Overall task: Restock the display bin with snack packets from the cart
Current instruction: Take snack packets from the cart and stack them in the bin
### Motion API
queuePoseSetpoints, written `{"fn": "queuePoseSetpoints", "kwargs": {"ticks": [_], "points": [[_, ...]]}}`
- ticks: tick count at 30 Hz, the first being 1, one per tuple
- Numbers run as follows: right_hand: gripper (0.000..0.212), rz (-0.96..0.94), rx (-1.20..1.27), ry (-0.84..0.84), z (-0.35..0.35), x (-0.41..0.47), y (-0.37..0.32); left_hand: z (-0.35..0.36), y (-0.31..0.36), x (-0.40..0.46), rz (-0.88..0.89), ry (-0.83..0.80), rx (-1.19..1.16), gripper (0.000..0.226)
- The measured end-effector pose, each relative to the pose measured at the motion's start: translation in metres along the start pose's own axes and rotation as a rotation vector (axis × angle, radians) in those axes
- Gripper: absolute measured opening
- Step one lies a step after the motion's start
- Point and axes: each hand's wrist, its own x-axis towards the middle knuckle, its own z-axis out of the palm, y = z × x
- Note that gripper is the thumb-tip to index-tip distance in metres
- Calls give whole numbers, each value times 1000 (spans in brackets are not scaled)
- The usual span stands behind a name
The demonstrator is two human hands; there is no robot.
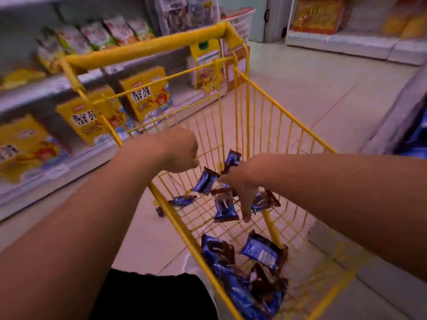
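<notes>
A yellow wire cart (261, 116) stands in front of me in a shop aisle. Several blue and brown snack packets (258, 252) lie heaped in its near end. My right hand (242, 188) reaches down inside the cart, fingers pointing down, and grips a bunch of packets; one packet (225, 209) hangs below its fingers and others stick out at both sides. Another packet (182, 200) shows lower left of them. My left hand (179, 153) hovers over the cart's far part, curled into a fist with nothing visible in it.
Shelves (57, 88) on the left carry yellow snack boxes and bagged snacks. A white basket (240, 21) stands beyond the cart's yellow handle (147, 48). At the right edge a low unit holds blue packets (416, 139). Tiled floor (312, 88) lies open ahead on the right.
</notes>
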Motion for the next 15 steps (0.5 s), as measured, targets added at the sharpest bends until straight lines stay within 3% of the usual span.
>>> {"fn": "queuePoseSetpoints", "kwargs": {"ticks": [5,13,15], "points": [[128,142,48,49,27,60,-4,6,3,4,27,-127,-19,31],[87,-19,-40,220,29,56,6,9,7,3,59,-223,-22,34],[95,-31,-40,171,27,53,10,10,7,3,60,-221,-40,35]]}}
